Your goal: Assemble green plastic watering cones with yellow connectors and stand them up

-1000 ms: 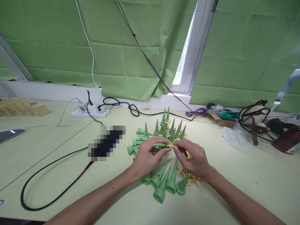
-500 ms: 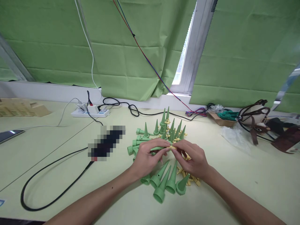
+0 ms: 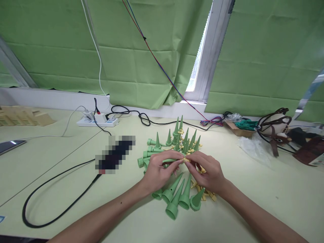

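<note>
My left hand (image 3: 159, 170) is closed round a green plastic cone spike (image 3: 170, 160) held lying sideways. My right hand (image 3: 206, 172) pinches a small yellow valve piece (image 3: 186, 159) at the spike's narrow tip, so both hands meet above the pile. Under them lie several loose green cones (image 3: 178, 197) with their wide mouths toward me. Behind the hands several finished cones (image 3: 184, 140) stand upright with yellow pieces on them. More small yellow pieces (image 3: 206, 194) lie on the table under my right wrist.
A thick black cable (image 3: 50, 189) loops across the pale green table (image 3: 253, 202) at the left, ending at a blurred dark device (image 3: 115, 156). A white power strip (image 3: 97, 119) sits by the wall. Bags and a clear plastic sheet (image 3: 253, 146) lie at the right.
My hands have closed together slightly, bringing the yellow piece onto the spike's tip. Everything else stays in place.
</note>
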`<state>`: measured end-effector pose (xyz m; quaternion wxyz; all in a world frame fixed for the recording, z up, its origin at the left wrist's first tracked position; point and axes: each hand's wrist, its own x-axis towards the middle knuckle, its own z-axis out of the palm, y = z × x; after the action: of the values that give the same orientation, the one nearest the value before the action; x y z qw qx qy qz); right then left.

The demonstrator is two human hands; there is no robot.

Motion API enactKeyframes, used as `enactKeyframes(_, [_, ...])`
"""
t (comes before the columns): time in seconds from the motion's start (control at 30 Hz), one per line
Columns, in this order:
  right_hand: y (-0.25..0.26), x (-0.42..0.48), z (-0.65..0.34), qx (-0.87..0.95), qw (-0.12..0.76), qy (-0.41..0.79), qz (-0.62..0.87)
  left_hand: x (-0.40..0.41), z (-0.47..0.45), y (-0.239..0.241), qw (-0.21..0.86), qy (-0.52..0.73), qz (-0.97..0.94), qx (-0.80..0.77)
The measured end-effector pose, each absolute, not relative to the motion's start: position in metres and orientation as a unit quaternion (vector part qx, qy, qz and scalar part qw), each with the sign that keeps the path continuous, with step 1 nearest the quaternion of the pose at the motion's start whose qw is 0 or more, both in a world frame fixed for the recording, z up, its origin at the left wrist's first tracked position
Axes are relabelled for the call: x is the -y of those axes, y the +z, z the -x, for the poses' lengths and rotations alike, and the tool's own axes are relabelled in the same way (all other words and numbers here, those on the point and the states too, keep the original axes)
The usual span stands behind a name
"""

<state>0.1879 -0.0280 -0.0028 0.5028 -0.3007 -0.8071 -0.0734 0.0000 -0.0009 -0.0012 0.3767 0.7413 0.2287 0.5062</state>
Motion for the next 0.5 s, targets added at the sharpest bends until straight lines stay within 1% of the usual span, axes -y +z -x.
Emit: enactKeyframes(0.5, [-0.0028,0.027,-0.1883,0.809,0.5,-0.063,0.303,0.0001,0.0004,-0.0016,0.376,0.502,-0.742,-0.237])
